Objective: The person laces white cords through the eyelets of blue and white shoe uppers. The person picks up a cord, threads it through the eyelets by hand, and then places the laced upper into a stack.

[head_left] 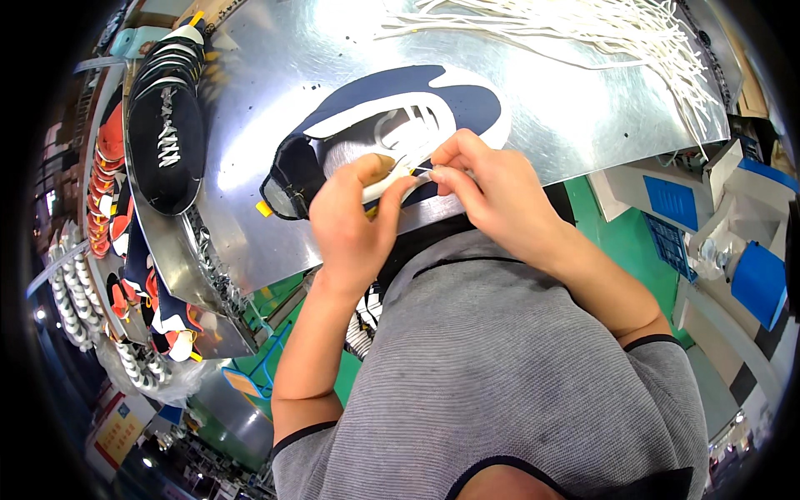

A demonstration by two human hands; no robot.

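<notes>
A navy and white shoe upper (379,93) lies opened out on the metal table in front of me. Its dark padded collar (293,171) points to the left, with a small yellow tag at its end. My left hand (354,218) is closed on the near white edge of the upper, thumb and forefinger pinching it. Close to those fingertips, my right hand (498,185) pinches the end of a thin white shoelace (422,170) at that edge. The fingers partly cover the lace and the eyelet area.
Many loose white laces (575,32) lie across the far right of the metal table (250,50). At the left stands an overlapping row of black shoe uppers (167,137). Red and navy uppers (107,179) hang beyond it. Blue and white bins (671,202) are at the right.
</notes>
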